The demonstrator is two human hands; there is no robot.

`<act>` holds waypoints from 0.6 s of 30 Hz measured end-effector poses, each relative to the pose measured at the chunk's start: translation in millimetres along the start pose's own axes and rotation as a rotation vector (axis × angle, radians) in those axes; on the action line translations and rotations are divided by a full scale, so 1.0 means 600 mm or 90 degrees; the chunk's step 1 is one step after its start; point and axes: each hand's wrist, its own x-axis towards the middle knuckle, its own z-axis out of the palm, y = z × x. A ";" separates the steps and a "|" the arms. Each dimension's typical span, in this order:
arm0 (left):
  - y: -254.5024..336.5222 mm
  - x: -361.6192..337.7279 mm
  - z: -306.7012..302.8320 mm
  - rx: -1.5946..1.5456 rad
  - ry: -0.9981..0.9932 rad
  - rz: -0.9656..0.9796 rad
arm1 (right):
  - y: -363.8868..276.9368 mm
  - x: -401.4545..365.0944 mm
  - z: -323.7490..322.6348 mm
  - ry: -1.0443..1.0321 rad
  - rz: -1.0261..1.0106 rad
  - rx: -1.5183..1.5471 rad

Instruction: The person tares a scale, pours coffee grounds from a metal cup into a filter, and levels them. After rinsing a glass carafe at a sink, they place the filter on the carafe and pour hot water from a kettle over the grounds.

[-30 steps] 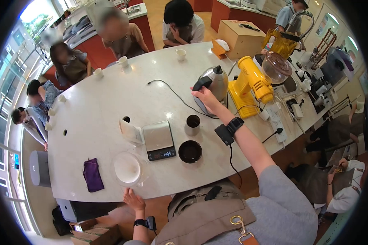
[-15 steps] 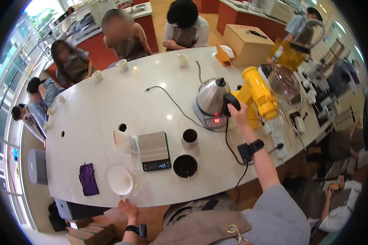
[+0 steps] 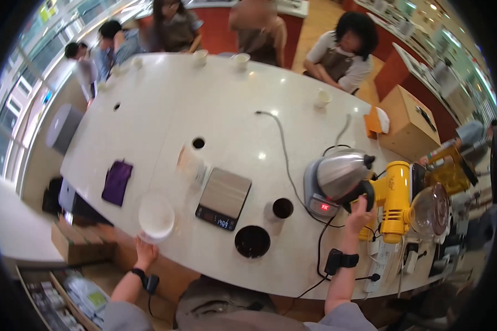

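My right hand (image 3: 360,214) is closed around the black handle of a silver electric kettle (image 3: 343,172). The kettle overlaps its heating base (image 3: 318,199), which has a lit red display. At the table's near edge, my left hand (image 3: 146,252) has its fingers stretched out, with the tips right at a clear vessel topped by a white paper filter (image 3: 156,216). Between my hands are a digital scale (image 3: 225,196) with lit digits, a cup with dark contents (image 3: 282,208) and a dark round bowl (image 3: 252,241).
A purple cloth (image 3: 117,182) lies at the left. Beside the kettle stands a yellow machine (image 3: 396,201) with a clear hopper. Cables run across the table (image 3: 165,121). Small white cups (image 3: 322,99) line the far edge, where several people sit. A power strip (image 3: 382,267) lies at the right.
The camera view has turned, so the table appears rotated and shifted. My right hand remains on the kettle handle, and my left hand stays by the filter vessel.
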 end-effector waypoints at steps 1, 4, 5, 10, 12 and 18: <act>-0.005 -0.001 0.013 0.033 0.066 0.033 | 0.001 0.002 -0.012 0.037 0.016 -0.008; 0.023 0.017 -0.006 0.087 0.110 0.046 | -0.048 -0.006 -0.020 0.127 -0.022 -0.004; 0.043 0.032 -0.029 0.062 0.138 0.053 | -0.037 0.011 -0.067 0.066 -0.085 -0.081; 0.071 0.057 -0.075 -0.031 0.124 0.065 | -0.206 -0.046 -0.102 -0.020 -0.076 -0.026; 0.072 0.061 -0.083 -0.062 0.111 0.080 | -0.255 -0.065 -0.150 -0.117 -0.056 -0.050; -0.025 0.088 -0.095 -0.074 0.116 0.130 | -0.370 -0.231 -0.101 -0.171 -0.047 0.023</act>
